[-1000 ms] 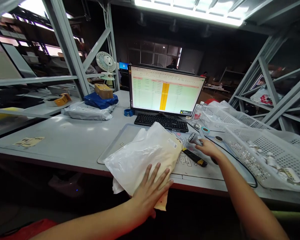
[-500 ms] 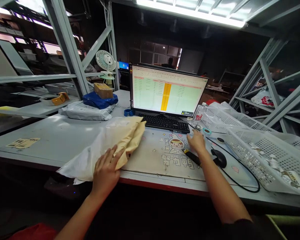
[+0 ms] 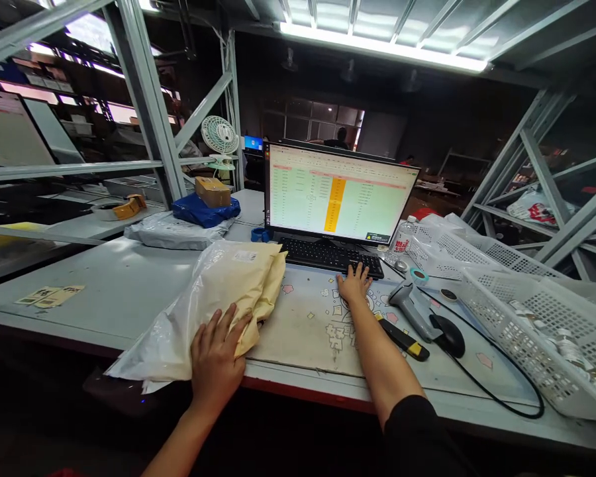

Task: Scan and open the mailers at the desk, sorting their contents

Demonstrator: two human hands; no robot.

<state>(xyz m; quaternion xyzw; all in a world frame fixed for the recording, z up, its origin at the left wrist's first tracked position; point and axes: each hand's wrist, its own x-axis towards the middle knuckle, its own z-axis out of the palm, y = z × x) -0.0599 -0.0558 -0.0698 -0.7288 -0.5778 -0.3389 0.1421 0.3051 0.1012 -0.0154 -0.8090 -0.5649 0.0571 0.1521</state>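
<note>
My left hand [image 3: 219, 348] lies flat with spread fingers on a cream-coloured mailing bag [image 3: 228, 278], which rests over a white plastic bag [image 3: 151, 354] at the table's front edge. My right hand [image 3: 356, 285] is open, its fingertips at the near edge of the black keyboard [image 3: 322, 254]. Behind the keyboard a monitor [image 3: 298, 192] shows a spreadsheet with an orange column. To the right of my right forearm lie a black-and-yellow utility knife [image 3: 404, 339] and a grey barcode scanner [image 3: 412, 313], beside a black mouse [image 3: 449, 336].
White perforated baskets [image 3: 506, 318] with small bottles stand at the right. A clear bottle [image 3: 404, 235] and a tape roll [image 3: 418, 276] are near the monitor. At the back left, a small carton [image 3: 212, 192] sits on blue and grey parcels [image 3: 173, 232]. A fan [image 3: 220, 136] stands behind them.
My right hand has moved left from beside the keyboard's right end to its near edge, and the barcode scanner now shows. My left hand stays on the mailing bag.
</note>
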